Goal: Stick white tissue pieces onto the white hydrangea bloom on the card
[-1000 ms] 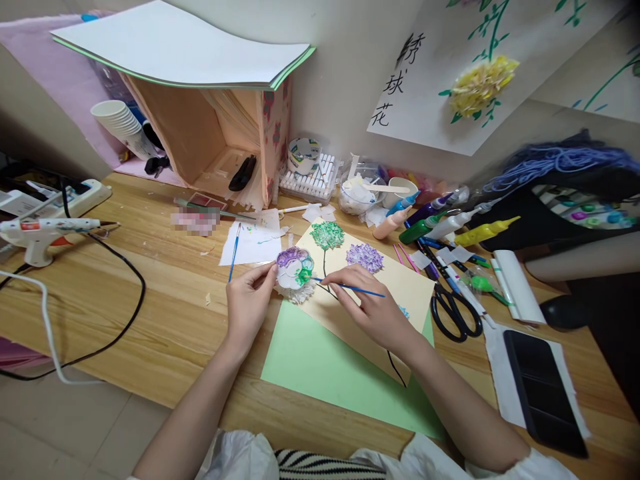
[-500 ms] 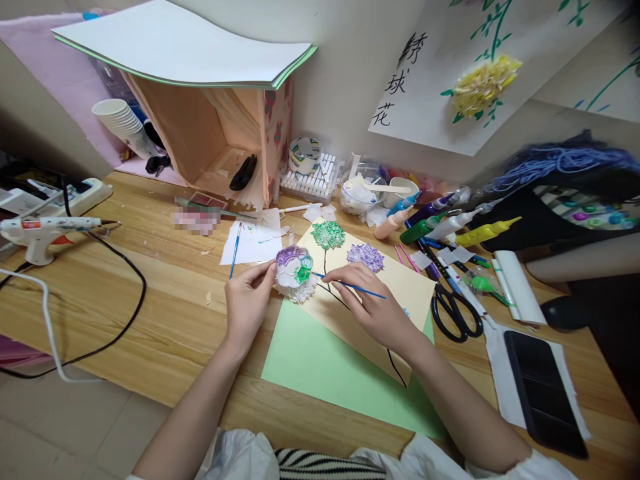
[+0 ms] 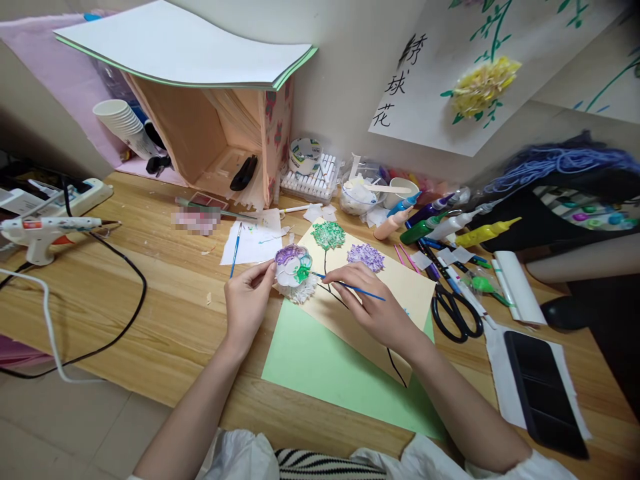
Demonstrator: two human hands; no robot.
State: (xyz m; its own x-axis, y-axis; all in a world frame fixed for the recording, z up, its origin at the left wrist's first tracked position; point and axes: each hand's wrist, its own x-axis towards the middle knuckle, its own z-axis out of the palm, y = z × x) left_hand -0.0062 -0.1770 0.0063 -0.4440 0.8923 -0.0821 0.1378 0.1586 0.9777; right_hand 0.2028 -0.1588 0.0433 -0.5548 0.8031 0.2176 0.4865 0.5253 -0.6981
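Pinched at its left edge, a small flower-shaped paint palette [image 3: 287, 277] with purple and green paint is in my left hand [image 3: 246, 300]. My right hand [image 3: 364, 300] holds a thin blue paintbrush [image 3: 361, 291], its tip at the green paint in the palette. Just below the palette a white ruffled flower [image 3: 299, 293] shows in part. Under my right hand lies cream paper [image 3: 345, 327] with dark drawn stems, a green ruffled flower [image 3: 328, 235] and a purple one [image 3: 365, 257]. Green paper [image 3: 310, 367] lies beneath the cream sheet.
Black-handled scissors [image 3: 456, 313] lie right of the paper, near paint bottles [image 3: 423, 229] and pens. A phone-like black case [image 3: 545, 393] is at the right edge. A glue gun [image 3: 45, 233] and its cables are at the left. A second blue brush [image 3: 235, 250] rests on white tissue.
The palette and left hand have shifted very slightly left. My right hand and brush stay almost in the same place, with the brush tip still at the green paint.
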